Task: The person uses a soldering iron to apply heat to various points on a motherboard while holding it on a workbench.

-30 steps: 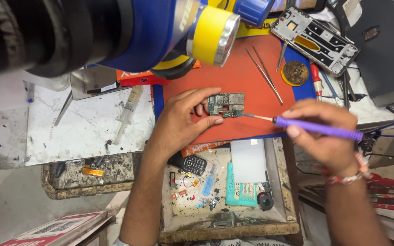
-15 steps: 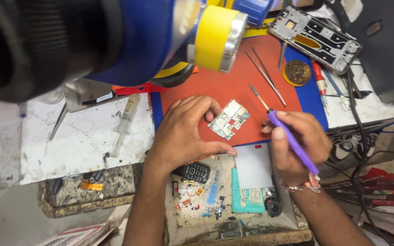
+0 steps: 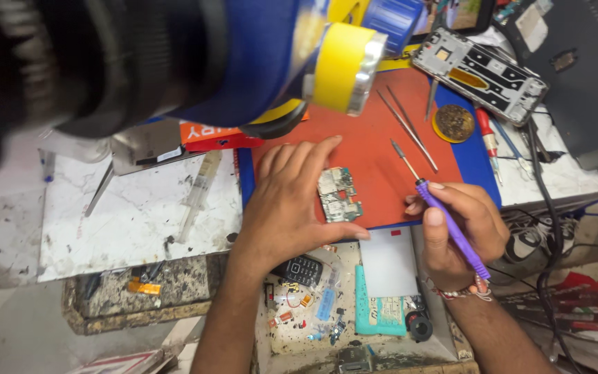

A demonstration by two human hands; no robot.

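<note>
a: where's the circuit board [image 3: 338, 194] right now?

b: flat on the red mat [image 3: 375, 149] on the table, pinned by the left hand [image 3: 286, 208] — fingers spread along its left edge, thumb at its lower right corner.

a: and the right hand [image 3: 459, 232]?

b: its grip is clenched around a purple screwdriver [image 3: 443, 215], tip raised just right of the board, not touching.

a: risk?

b: i'd say the tip could skid across the small components if the board shifts — only fingertip pressure holds it. loose tweezers [image 3: 410, 128] lie near too.
</note>
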